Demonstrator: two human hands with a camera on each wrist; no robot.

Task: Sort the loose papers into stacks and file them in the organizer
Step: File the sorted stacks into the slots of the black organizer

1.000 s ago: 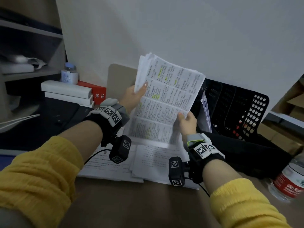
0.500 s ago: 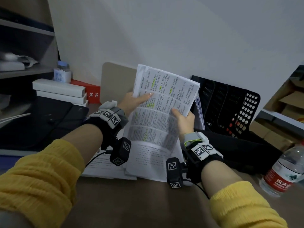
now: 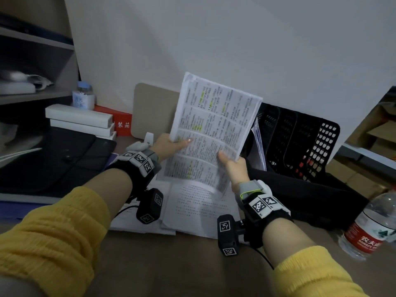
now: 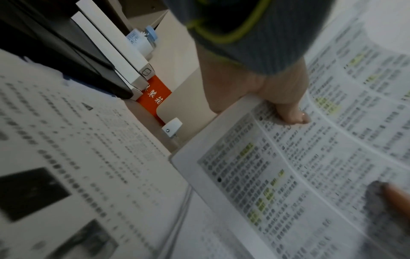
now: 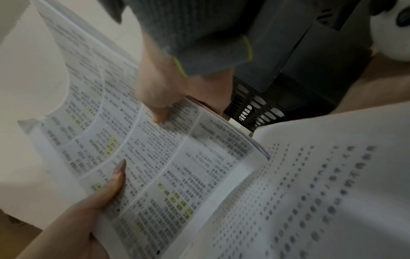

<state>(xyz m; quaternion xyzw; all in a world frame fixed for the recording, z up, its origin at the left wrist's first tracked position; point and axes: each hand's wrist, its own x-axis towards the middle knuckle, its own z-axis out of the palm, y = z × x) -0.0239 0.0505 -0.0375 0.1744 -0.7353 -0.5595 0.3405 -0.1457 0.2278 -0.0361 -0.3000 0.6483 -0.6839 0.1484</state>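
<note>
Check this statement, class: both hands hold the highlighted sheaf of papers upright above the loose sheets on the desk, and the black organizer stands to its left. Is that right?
One detail is wrong. The black organizer stands to the right of the sheaf of papers, not the left, as the head view shows. The rest holds: the left hand and right hand grip the sheaf above the loose sheets.

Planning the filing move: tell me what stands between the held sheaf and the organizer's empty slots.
In the head view, a few sheets already standing in the organizer's nearest slot lie between it and the held sheaf.
</note>
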